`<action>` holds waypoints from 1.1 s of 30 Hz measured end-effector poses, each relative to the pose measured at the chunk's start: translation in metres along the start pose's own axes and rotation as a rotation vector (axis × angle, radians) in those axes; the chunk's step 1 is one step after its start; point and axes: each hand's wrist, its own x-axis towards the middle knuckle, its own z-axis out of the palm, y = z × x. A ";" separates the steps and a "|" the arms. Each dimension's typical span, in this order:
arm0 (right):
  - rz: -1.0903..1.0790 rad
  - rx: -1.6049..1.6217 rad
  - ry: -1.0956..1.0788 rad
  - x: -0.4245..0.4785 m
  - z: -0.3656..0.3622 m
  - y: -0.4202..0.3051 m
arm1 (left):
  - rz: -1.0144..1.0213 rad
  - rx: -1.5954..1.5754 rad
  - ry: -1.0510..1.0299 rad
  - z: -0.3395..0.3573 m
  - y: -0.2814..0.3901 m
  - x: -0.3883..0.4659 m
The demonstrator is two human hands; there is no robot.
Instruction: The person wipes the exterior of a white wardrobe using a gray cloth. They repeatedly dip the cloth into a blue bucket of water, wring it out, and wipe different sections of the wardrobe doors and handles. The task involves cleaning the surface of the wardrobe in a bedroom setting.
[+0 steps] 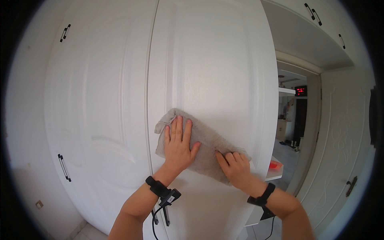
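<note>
A grey plush cloth (205, 147) lies slantwise against a white wardrobe door (216, 69). My left hand (178, 148) presses flat on the cloth's left part, fingers pointing up and slightly apart. At the cloth's right end, my right hand (235, 166) has its fingers bent and gripping the fabric; the fingertips are partly hidden. Each wrist wears a black strap with a small device and a cable.
Black door handles (166, 215) sit low, behind my left wrist. Farther left are more wardrobe doors (99, 90). On the right, a white shelf (274, 172) holds an orange-red item, beside a doorway and an open white door (336, 144) with a dark handle.
</note>
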 end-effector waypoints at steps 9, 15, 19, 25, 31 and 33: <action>0.347 0.170 -0.037 0.016 -0.019 -0.040 | -0.040 0.017 -0.077 -0.020 -0.016 -0.014; 0.273 0.169 0.078 0.090 -0.005 -0.001 | -0.064 0.072 0.125 -0.025 -0.045 0.041; 0.223 0.099 0.195 0.146 0.001 0.029 | -0.019 0.151 0.250 -0.019 -0.065 0.094; 0.096 0.003 0.387 0.212 0.010 0.085 | 0.016 0.241 0.400 -0.013 -0.087 0.171; 0.018 -0.044 0.573 0.265 0.030 0.128 | -0.025 0.339 0.439 -0.007 -0.112 0.233; 0.019 -0.063 0.603 0.281 0.035 0.138 | -0.033 0.366 0.443 -0.008 -0.119 0.249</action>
